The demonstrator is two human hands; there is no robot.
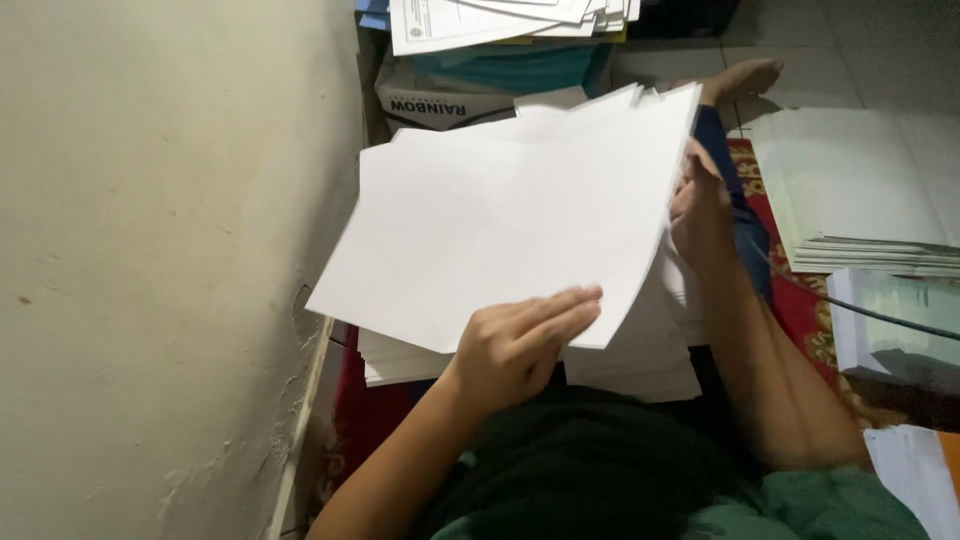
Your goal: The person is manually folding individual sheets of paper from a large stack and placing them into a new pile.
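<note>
The left hand (520, 345) pinches the near edge of a lifted sheaf of white sheets (500, 220), fingers on top; the right hand (705, 215) holds its right edge (grip mostly hidden); the sheaf's long axis runs left to right above the lap stack (640, 365).

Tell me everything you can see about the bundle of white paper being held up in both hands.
The bundle of white sheets looks like plain blank paper, several sheets fanned unevenly so their edges show at the top right. It is lifted and tilted, its blank face toward the camera. The left hand grips its lower edge, fingers over the front; the right hand holds its right edge. Below it lies a thicker stack of white paper on the lap.
</note>
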